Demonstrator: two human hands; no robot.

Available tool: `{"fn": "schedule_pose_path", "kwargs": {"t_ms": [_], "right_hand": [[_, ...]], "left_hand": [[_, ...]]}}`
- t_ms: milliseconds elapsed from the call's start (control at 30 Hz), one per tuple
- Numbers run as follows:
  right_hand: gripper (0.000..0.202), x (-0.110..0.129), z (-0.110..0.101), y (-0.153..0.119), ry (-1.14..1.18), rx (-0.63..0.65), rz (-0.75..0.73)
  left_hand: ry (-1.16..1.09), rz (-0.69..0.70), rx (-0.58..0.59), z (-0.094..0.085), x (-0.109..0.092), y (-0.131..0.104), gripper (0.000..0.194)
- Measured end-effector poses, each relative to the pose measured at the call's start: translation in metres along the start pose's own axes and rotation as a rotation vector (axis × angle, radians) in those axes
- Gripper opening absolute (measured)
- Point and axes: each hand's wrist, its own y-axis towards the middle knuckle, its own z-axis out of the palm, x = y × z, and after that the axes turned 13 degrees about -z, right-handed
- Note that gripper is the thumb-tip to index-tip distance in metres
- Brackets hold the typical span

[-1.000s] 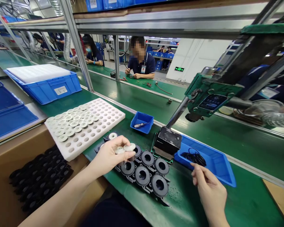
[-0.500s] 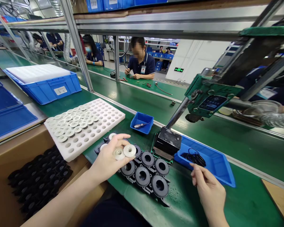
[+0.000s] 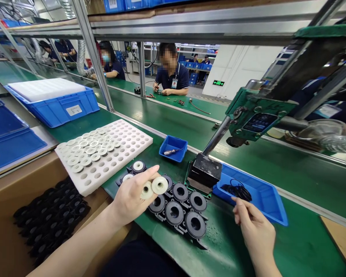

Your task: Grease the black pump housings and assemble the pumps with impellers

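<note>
My left hand (image 3: 132,198) is closed on two white flanged plastic rings (image 3: 159,185), held side by side at the fingertips. It hovers over a block of black round housings (image 3: 174,212) on the green bench and hides part of them. At the far left end of the block, a white ring (image 3: 138,166) sits inside a housing. My right hand (image 3: 255,229) is apart from the housings, thumb and fingertips pinched together in front of a long blue bin (image 3: 266,204). Whatever is in that pinch is too small to make out. Thin black rubber rings (image 3: 237,191) lie in the bin.
A white foam tray (image 3: 127,140) bears many white rings. A press (image 3: 206,169) stands behind the housings. A small blue bin (image 3: 180,154) holds a screwdriver (image 3: 171,152). At lower left, a cardboard box (image 3: 5,204) contains more black housings. Co-workers sit across the line.
My left hand has shifted slightly right and turned, so the two white rings face me more and the far-left housing shows better. My right hand has hardly moved.
</note>
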Motion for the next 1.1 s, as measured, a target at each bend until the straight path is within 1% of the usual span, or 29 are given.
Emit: {"fn": "schedule_pose_path", "kwargs": {"t_ms": [33, 67, 100, 167, 233, 300, 333, 367, 433, 500, 600, 733, 900, 1000, 1033, 1100], "right_hand": [[0.045, 0.000, 0.000, 0.000, -0.002, 0.000, -0.002], [0.046, 0.000, 0.000, 0.000, -0.005, 0.001, -0.002], [0.046, 0.000, 0.000, 0.000, -0.006, 0.001, 0.000], [0.047, 0.000, -0.001, 0.000, -0.003, 0.004, -0.001], [0.047, 0.000, -0.001, 0.000, 0.002, 0.005, -0.005], [0.047, -0.001, -0.001, 0.000, 0.006, 0.008, -0.007], [0.047, -0.001, -0.001, 0.000, 0.009, 0.010, -0.006], [0.047, -0.001, 0.000, 0.000, 0.014, 0.012, -0.004], [0.047, -0.002, 0.001, 0.000, 0.020, 0.014, 0.003], [0.047, -0.002, 0.001, 0.000, 0.017, 0.017, 0.009], [0.046, -0.002, 0.001, 0.000, 0.004, 0.021, 0.014], [0.047, 0.001, 0.000, 0.000, -0.021, 0.031, 0.019], [0.049, 0.003, 0.001, -0.001, -0.040, 0.035, 0.030], [0.051, 0.001, 0.002, 0.001, -0.062, 0.043, 0.039], [0.051, 0.002, 0.002, 0.002, -0.078, 0.044, 0.024], [0.051, 0.012, 0.000, 0.000, -0.125, 0.000, -0.070]], "left_hand": [[-0.043, -0.041, 0.009, 0.000, -0.001, 0.000, 0.083], [-0.097, -0.112, 0.015, 0.000, -0.003, 0.001, 0.077], [-0.168, -0.220, 0.024, 0.000, -0.005, 0.002, 0.070], [-0.394, -0.530, 0.051, -0.001, -0.011, 0.007, 0.052], [-0.709, -0.869, 0.090, -0.002, -0.016, 0.013, 0.039], [-1.044, -1.153, 0.122, -0.004, -0.019, 0.019, 0.033], [-1.189, -1.266, 0.120, -0.005, -0.020, 0.021, 0.032], [-1.309, -1.358, 0.111, -0.006, -0.019, 0.023, 0.032], [-1.482, -1.471, 0.075, -0.006, -0.018, 0.025, 0.033], [-1.567, -1.504, 0.034, -0.006, -0.015, 0.025, 0.035], [-1.607, -1.528, -0.020, -0.006, -0.014, 0.026, 0.037], [-1.648, -1.553, -0.091, -0.008, -0.021, 0.029, 0.037], [-1.679, -1.534, -0.109, -0.021, -0.039, 0.028, 0.034], [-1.661, -1.532, -0.175, -0.031, -0.044, 0.025, 0.032], [-1.668, -1.527, -0.199, -0.033, -0.044, 0.024, 0.033], [-1.699, -1.505, -0.242, -0.035, -0.041, 0.021, 0.033]]}}
